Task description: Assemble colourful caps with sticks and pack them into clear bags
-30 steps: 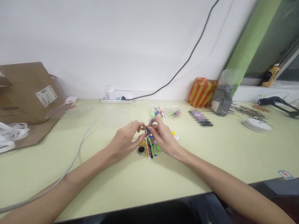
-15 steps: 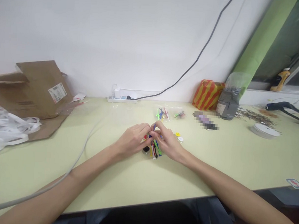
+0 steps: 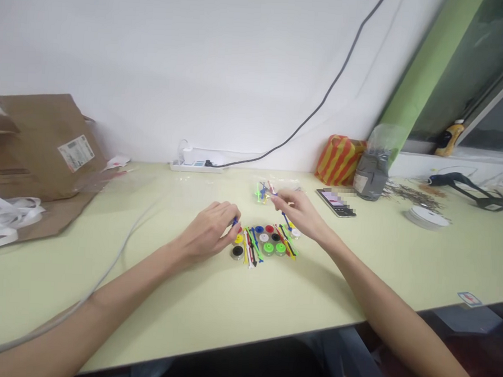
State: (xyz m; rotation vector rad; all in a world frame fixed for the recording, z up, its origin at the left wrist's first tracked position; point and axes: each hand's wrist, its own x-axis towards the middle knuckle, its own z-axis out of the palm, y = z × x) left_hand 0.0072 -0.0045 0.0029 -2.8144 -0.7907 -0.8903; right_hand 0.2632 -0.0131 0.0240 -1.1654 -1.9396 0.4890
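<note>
My left hand is closed, with a small blue piece between thumb and fingertips; its kind is mostly hidden. To the right, my right hand pinches a long blue plastic arrow, whose lower end shows below the fingers. Between and below the hands lie small round discs with clear bases, among them a black disc, a green disc and a red disc. Several coloured arrows lie in a bunch at the left of the discs, and more arrows at the right.
Behind the hands lies a clear bag of coloured pieces. A phone, striped bag, grey bag and white roll are at right. Left are a cardboard box and a grey cable. A power strip sits by the wall.
My hands, together before over the blue pieces, have moved apart, the right one going right and slightly up. The discs and arrows between them now show. The view has shifted slightly right.
</note>
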